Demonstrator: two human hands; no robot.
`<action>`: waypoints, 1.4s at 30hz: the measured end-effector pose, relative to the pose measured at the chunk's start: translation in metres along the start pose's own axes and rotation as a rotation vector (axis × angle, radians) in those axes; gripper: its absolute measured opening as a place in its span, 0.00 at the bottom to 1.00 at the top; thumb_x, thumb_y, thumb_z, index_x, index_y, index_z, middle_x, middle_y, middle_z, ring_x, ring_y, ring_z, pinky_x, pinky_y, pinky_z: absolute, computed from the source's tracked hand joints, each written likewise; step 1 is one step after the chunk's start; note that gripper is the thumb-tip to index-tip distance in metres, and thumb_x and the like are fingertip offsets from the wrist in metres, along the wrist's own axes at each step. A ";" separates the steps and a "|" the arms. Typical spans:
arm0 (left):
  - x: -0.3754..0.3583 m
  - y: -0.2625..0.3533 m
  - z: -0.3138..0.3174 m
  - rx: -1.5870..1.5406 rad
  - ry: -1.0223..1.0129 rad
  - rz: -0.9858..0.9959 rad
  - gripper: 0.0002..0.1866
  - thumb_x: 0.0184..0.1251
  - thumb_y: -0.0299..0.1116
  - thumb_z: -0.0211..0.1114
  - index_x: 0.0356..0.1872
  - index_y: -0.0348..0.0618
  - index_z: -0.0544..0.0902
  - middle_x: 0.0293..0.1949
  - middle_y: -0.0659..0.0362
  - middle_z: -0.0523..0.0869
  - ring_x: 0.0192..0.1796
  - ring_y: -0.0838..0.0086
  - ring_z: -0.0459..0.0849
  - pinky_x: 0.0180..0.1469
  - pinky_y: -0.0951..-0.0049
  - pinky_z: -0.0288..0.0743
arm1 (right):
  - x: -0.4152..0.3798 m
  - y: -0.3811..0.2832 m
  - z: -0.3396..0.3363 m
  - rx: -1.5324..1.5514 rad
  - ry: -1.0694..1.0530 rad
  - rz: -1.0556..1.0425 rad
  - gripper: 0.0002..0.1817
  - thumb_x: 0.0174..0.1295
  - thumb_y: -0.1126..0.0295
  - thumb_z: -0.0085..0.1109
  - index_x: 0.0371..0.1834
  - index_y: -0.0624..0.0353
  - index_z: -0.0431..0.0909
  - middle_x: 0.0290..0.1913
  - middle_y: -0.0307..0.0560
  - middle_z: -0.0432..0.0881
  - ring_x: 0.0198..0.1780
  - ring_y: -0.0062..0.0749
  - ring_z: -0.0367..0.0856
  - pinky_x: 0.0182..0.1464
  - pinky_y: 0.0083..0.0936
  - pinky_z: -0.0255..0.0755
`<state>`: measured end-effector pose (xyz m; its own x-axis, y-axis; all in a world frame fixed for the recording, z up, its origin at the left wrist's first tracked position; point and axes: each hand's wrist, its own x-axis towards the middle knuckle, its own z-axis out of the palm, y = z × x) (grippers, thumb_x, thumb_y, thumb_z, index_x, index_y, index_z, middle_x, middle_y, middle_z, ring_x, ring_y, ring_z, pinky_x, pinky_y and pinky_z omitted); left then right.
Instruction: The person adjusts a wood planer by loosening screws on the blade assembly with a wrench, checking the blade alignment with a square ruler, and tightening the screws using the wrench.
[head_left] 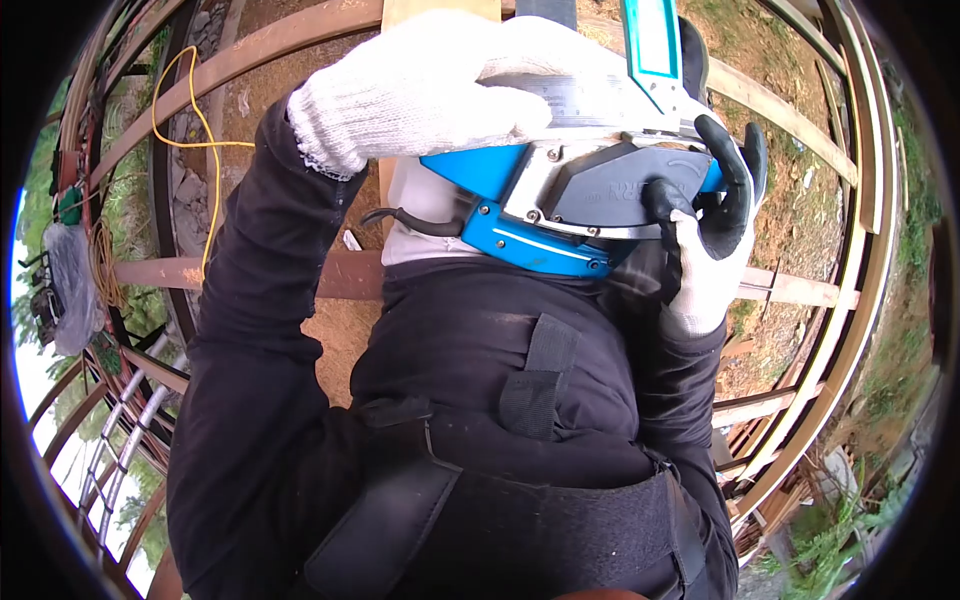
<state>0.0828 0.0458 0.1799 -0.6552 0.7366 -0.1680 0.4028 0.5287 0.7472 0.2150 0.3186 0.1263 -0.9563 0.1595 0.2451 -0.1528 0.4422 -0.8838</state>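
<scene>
The blue power tool (pixel 560 215), a blue and grey machine with a silver plate, sits high and close against the person's chest, above a steel frame of brown rails (pixel 330 275). The left hand (pixel 430 85), in a white knit glove, lies over the top of the tool with its grip closed down on the housing. The right hand (pixel 715 225), in a white glove with black coated fingers, is clamped round the rear handle, fingers curled under it. A black cord (pixel 405 222) leaves the tool's near end and disappears against the pale shirt.

Further out, a pale wooden board (pixel 440 12) runs away beneath the left hand, and more rails curve round on both sides. A yellow cable (pixel 195 125) loops over the frame at the left. Bare earth and stones lie well below the rails, with grass at the edges.

From where I stand, the worry is the height and the cord. Both hands are on the tool, so neither steadies the body on the open frame. The short cord could snag on clothing or a rail and jerk the tool sideways. A slip of the gloved left hand on the smooth housing could do the same.
</scene>
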 end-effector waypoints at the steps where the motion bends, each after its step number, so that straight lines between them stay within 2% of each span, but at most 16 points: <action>1: 0.002 -0.002 0.001 0.036 0.028 0.054 0.26 0.72 0.40 0.68 0.69 0.44 0.83 0.53 0.49 0.92 0.50 0.69 0.91 0.58 0.70 0.83 | 0.001 0.000 0.003 0.036 0.019 0.003 0.43 0.58 0.43 0.76 0.73 0.54 0.76 0.79 0.51 0.62 0.85 0.47 0.50 0.73 0.42 0.66; 3: 0.006 -0.011 0.000 0.067 0.058 0.105 0.26 0.73 0.41 0.67 0.69 0.45 0.83 0.53 0.49 0.92 0.50 0.68 0.91 0.58 0.69 0.83 | 0.002 -0.002 0.005 0.067 0.023 0.040 0.43 0.58 0.42 0.76 0.73 0.54 0.76 0.79 0.52 0.62 0.85 0.46 0.50 0.72 0.40 0.68; 4: 0.011 -0.021 -0.002 -0.018 0.024 0.269 0.28 0.74 0.39 0.66 0.73 0.43 0.78 0.63 0.47 0.84 0.62 0.61 0.83 0.67 0.65 0.74 | 0.003 -0.004 0.006 0.099 0.033 0.076 0.44 0.58 0.42 0.76 0.73 0.54 0.76 0.79 0.52 0.62 0.86 0.45 0.50 0.70 0.39 0.70; 6: 0.012 -0.024 -0.002 -0.106 -0.007 0.432 0.30 0.76 0.36 0.64 0.76 0.41 0.73 0.73 0.45 0.76 0.74 0.54 0.75 0.77 0.61 0.65 | 0.004 -0.005 0.006 0.086 0.029 0.088 0.44 0.58 0.41 0.76 0.74 0.54 0.76 0.79 0.52 0.62 0.85 0.44 0.51 0.67 0.37 0.73; 9: 0.010 -0.024 -0.001 -0.140 0.065 0.491 0.29 0.75 0.36 0.65 0.74 0.40 0.74 0.71 0.45 0.78 0.70 0.54 0.79 0.72 0.62 0.71 | 0.005 -0.005 0.006 0.063 0.028 0.113 0.45 0.57 0.39 0.76 0.74 0.54 0.75 0.80 0.53 0.61 0.84 0.43 0.54 0.61 0.33 0.78; 15: 0.002 -0.005 -0.007 -0.077 0.069 0.435 0.29 0.75 0.37 0.65 0.74 0.39 0.74 0.71 0.45 0.78 0.71 0.54 0.78 0.73 0.62 0.71 | 0.005 0.000 0.006 0.058 0.042 0.053 0.47 0.56 0.38 0.76 0.74 0.55 0.75 0.80 0.54 0.60 0.83 0.42 0.58 0.57 0.31 0.80; 17: 0.002 -0.011 0.002 0.003 0.068 0.102 0.27 0.72 0.42 0.67 0.70 0.46 0.82 0.53 0.50 0.92 0.51 0.68 0.91 0.59 0.68 0.82 | 0.004 0.000 0.005 0.035 0.025 0.066 0.48 0.55 0.37 0.76 0.74 0.55 0.75 0.80 0.55 0.60 0.82 0.43 0.60 0.56 0.30 0.81; 21: 0.002 -0.007 -0.003 -0.028 -0.020 0.038 0.27 0.72 0.41 0.67 0.71 0.46 0.81 0.56 0.50 0.91 0.52 0.69 0.90 0.61 0.68 0.82 | 0.004 -0.002 0.007 0.050 0.043 0.059 0.48 0.55 0.37 0.76 0.73 0.55 0.76 0.81 0.55 0.59 0.81 0.42 0.61 0.56 0.30 0.80; 24: 0.005 -0.010 0.003 0.005 0.016 0.054 0.28 0.71 0.40 0.67 0.71 0.47 0.81 0.56 0.51 0.91 0.53 0.70 0.90 0.61 0.67 0.82 | 0.004 0.001 0.004 0.056 0.051 0.035 0.48 0.54 0.37 0.77 0.73 0.55 0.77 0.81 0.56 0.58 0.81 0.42 0.62 0.57 0.31 0.78; 27: 0.008 -0.005 -0.001 -0.035 0.132 0.187 0.28 0.71 0.39 0.67 0.72 0.48 0.81 0.58 0.51 0.91 0.55 0.69 0.90 0.62 0.66 0.82 | 0.005 -0.002 0.005 0.036 0.051 0.029 0.48 0.53 0.37 0.78 0.72 0.55 0.77 0.81 0.56 0.56 0.80 0.42 0.62 0.58 0.31 0.76; 30: 0.005 0.004 -0.017 -0.090 0.064 0.309 0.25 0.76 0.39 0.64 0.71 0.42 0.78 0.69 0.47 0.80 0.67 0.55 0.81 0.71 0.59 0.73 | 0.003 -0.002 0.006 0.043 0.055 0.043 0.48 0.53 0.37 0.78 0.72 0.56 0.77 0.82 0.55 0.54 0.79 0.41 0.63 0.58 0.30 0.75; 32: 0.012 -0.023 -0.008 -0.177 0.048 0.124 0.28 0.71 0.38 0.67 0.72 0.49 0.80 0.59 0.51 0.90 0.57 0.68 0.90 0.64 0.65 0.81 | 0.001 -0.006 0.006 0.079 0.045 0.062 0.48 0.54 0.38 0.78 0.72 0.57 0.77 0.82 0.54 0.53 0.78 0.40 0.63 0.57 0.29 0.74; 35: 0.010 -0.034 -0.008 0.026 0.096 0.204 0.28 0.71 0.40 0.68 0.71 0.45 0.81 0.60 0.50 0.90 0.58 0.65 0.90 0.64 0.65 0.80 | -0.002 -0.002 0.007 0.110 0.055 0.057 0.45 0.55 0.46 0.79 0.73 0.57 0.76 0.84 0.55 0.50 0.81 0.44 0.59 0.72 0.40 0.66; 37: 0.011 -0.045 -0.003 0.030 0.082 0.105 0.27 0.70 0.41 0.70 0.67 0.41 0.83 0.57 0.48 0.90 0.56 0.64 0.90 0.63 0.64 0.80 | -0.002 -0.005 0.007 0.074 0.051 0.036 0.42 0.55 0.53 0.80 0.73 0.56 0.77 0.85 0.56 0.49 0.84 0.47 0.55 0.80 0.47 0.57; 38: 0.011 -0.047 -0.004 0.018 0.029 0.024 0.26 0.70 0.41 0.70 0.65 0.40 0.84 0.55 0.47 0.91 0.55 0.64 0.90 0.62 0.64 0.80 | -0.001 -0.010 0.009 0.074 0.056 0.069 0.43 0.53 0.52 0.81 0.73 0.56 0.77 0.85 0.56 0.49 0.84 0.48 0.54 0.80 0.47 0.58; 42: 0.016 -0.053 0.004 0.025 0.038 0.003 0.26 0.70 0.40 0.70 0.64 0.38 0.84 0.52 0.48 0.92 0.51 0.64 0.90 0.59 0.64 0.81 | -0.001 -0.008 0.008 0.074 0.047 0.071 0.45 0.52 0.51 0.83 0.73 0.57 0.76 0.86 0.54 0.47 0.86 0.48 0.51 0.81 0.48 0.57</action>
<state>0.0536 0.0311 0.1351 -0.6772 0.7222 -0.1407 0.4206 0.5369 0.7313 0.2153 0.3080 0.1298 -0.9527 0.2304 0.1980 -0.1048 0.3626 -0.9260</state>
